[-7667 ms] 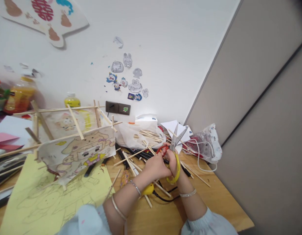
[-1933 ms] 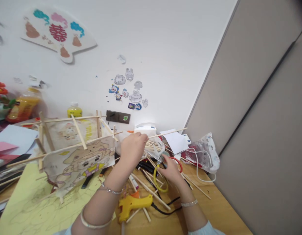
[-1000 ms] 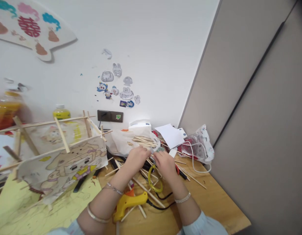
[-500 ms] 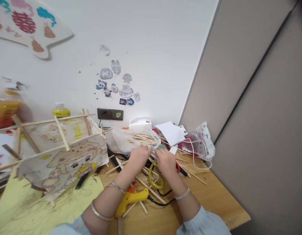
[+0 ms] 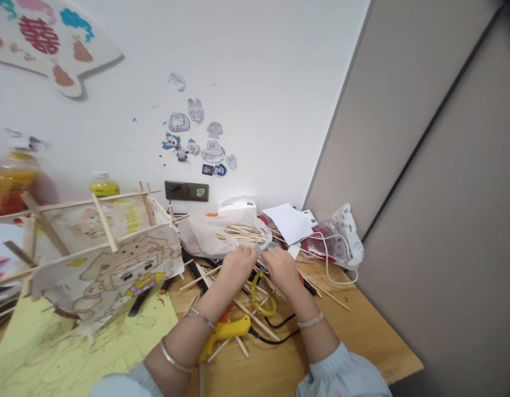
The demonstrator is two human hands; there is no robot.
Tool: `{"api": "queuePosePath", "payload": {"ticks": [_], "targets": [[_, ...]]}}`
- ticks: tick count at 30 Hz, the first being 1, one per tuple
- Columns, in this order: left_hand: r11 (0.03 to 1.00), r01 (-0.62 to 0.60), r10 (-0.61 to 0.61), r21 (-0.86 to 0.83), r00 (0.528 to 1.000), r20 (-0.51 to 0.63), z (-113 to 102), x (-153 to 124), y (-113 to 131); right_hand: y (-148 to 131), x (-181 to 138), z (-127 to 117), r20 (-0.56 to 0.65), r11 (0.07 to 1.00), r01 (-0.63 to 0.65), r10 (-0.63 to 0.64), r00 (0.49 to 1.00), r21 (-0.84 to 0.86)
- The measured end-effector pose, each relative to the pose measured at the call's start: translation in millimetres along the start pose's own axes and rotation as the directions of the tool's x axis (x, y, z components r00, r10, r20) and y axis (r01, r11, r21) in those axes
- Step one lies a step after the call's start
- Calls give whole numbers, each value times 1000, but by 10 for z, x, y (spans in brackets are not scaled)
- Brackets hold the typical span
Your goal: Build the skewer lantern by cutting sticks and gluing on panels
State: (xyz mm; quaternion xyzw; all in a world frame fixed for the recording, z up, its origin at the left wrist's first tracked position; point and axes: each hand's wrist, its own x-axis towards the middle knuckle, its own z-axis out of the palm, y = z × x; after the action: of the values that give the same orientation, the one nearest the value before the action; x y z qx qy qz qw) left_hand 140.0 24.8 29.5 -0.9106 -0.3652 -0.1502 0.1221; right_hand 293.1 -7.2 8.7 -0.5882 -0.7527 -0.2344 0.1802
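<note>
Left grip (image 5: 239, 264) near bag (image 5: 197, 236) of sticks (image 5: 244, 232)

Wooden table (image 5: 354, 336), white wall (image 5: 275, 99) behind the table, dark socket plate (image 5: 187, 191) above the table, grey panels (image 5: 449, 198) right of the table

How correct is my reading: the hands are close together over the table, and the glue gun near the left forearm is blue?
Not blue: in the head view, the glue gun near the left forearm is yellow. The left hand and right hand are close together over the table.
</note>
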Motion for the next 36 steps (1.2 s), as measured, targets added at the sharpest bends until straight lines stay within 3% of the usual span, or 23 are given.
{"api": "queuePosePath", "payload": {"ticks": [7, 25, 32, 36], "targets": [[1000, -9, 8, 11, 998, 70, 14, 1, -21, -89, 6, 51, 44, 999, -34, 33, 998, 23], [991, 130, -120, -38, 972, 203, 59, -15, -44, -266, -16, 86, 173, 990, -144, 140, 975, 9], [973, 220, -203, -76, 962, 183, 55, 20, 47, -343, 34, 99, 124, 967, -255, 252, 960, 13], [983, 140, -120, -115, 978, 170, -11, 32, -5, -238, 0, 65, 75, 980, -188, 183, 980, 63]]}}
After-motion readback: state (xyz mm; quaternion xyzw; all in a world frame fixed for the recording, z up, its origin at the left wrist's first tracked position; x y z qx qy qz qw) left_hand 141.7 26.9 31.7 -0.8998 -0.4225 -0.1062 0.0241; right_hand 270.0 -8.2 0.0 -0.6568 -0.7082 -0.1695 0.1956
